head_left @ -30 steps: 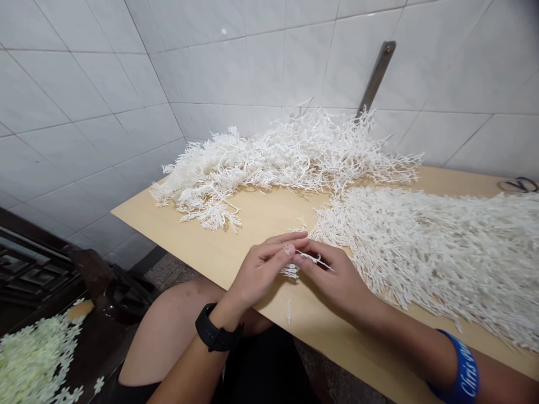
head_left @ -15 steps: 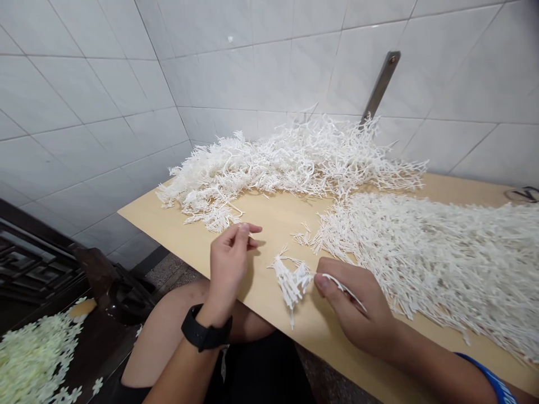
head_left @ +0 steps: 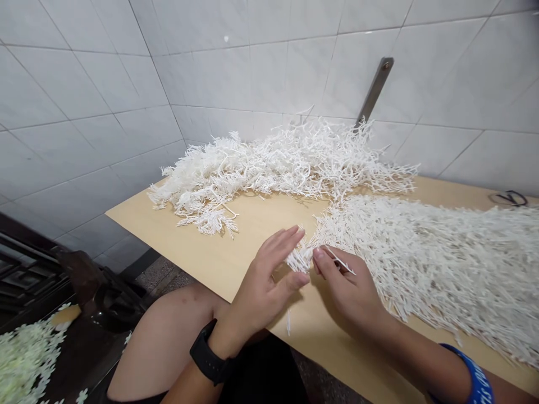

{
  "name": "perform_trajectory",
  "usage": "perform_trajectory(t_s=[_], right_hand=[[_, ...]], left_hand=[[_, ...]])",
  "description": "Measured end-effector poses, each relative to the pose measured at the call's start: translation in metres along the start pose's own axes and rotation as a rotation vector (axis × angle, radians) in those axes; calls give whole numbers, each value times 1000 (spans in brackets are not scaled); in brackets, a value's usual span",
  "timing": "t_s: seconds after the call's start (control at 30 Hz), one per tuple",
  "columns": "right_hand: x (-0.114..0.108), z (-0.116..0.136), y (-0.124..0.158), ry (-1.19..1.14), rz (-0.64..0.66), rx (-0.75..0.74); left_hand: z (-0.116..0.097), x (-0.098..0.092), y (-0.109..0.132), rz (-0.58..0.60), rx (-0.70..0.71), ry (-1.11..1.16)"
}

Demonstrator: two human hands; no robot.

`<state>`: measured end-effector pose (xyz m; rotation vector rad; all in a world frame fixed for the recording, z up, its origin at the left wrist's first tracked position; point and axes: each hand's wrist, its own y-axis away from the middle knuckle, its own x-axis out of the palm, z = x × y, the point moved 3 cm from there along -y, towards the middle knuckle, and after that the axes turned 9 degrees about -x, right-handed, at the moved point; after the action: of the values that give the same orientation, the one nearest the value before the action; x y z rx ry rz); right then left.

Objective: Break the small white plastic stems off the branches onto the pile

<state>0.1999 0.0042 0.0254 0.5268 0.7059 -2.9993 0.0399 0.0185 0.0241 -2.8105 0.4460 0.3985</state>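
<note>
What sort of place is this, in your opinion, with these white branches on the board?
Probably a small handicraft workroom, perhaps a tiled utility room: heaps of white artificial sprigs cover a wooden board, white wall tiles stand behind it, and pale artificial blossoms lie piled beside it.

The left hand (head_left: 261, 286) has dropped from its raised pose and now spreads open beside the small white sprig (head_left: 298, 261), which has shifted right and far, up to the large white pile (head_left: 421, 269) (whether they touch is hard to tell). The right hand (head_left: 349, 286) has moved far too, pinching the thin white stem (head_left: 340, 261).
</note>
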Motion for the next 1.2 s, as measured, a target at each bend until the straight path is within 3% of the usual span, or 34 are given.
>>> perform_trajectory(t_s=[0.3,0.5,0.83,0.97,1.1,1.2], right_hand=[[1,0,0,50,38,-66],[-3,5,-1,120,-20,-107],[-3,15,0,353,-34,-364],[-2,15,0,363,-23,-402],[0,17,1,317,47,-438],[1,24,4,286,125,-504]], left_hand=[[-3,4,-2,-164,-92,141],[-9,4,4,-40,-31,42],[-19,13,8,30,52,-285],[-15,12,10,-51,31,-354],[-7,3,11,-179,-44,-148],[4,-15,6,-314,-165,-71]])
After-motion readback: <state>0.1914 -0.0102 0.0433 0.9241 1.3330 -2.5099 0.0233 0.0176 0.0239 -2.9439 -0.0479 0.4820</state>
